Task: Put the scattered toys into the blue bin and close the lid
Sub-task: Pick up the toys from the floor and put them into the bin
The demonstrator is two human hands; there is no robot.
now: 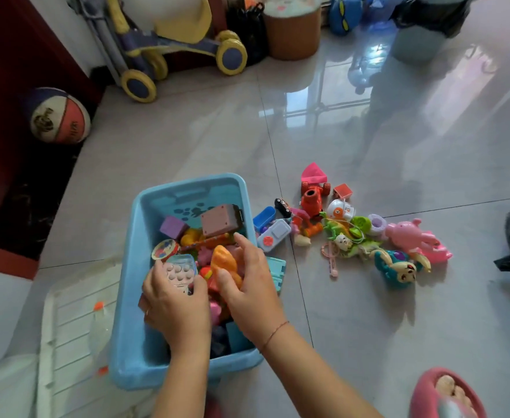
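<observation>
While over bin, left grip, right grip (curled) round toys.

Glossy grey tiled floor mirrors bright window light; white wall behind.

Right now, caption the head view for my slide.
Left hand grips a keypad toy, right hand an orange toy, inside the blue bin; other toys litter the floor.

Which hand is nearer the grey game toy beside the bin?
Right. The right hand, over the right side of the bin, is close to the grey game toy; the left hand is farther left.
</observation>
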